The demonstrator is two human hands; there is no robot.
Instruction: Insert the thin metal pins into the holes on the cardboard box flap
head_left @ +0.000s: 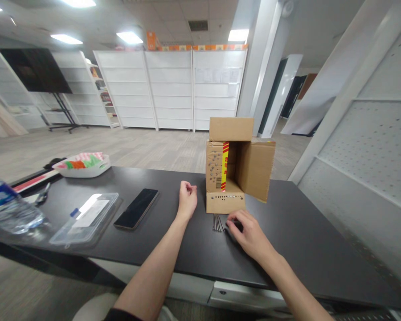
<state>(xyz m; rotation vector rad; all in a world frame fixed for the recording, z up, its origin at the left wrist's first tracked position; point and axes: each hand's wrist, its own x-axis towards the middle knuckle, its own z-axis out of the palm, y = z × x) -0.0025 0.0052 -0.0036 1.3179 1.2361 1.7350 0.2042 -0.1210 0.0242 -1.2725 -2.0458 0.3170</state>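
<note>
A cardboard box (239,167) stands on the dark table with its flaps open toward me. Its left flap (214,167) and lower front flap (225,206) carry small holes and round metal heads. Several thin metal nails (216,222) lie side by side just in front of the lower flap. My right hand (247,232) is at the right end of that row, thumb and forefinger pinched at the outermost nail. Left of the box, my left hand (188,200) rests with its fingers curled closed; whatever they may hold is hidden.
On the table's left lie a black phone (137,208), a clear plastic case (87,218) and a water bottle (11,207). A white basket (87,171) with colourful packets sits at the far left edge. A perforated white panel (381,133) borders the right side.
</note>
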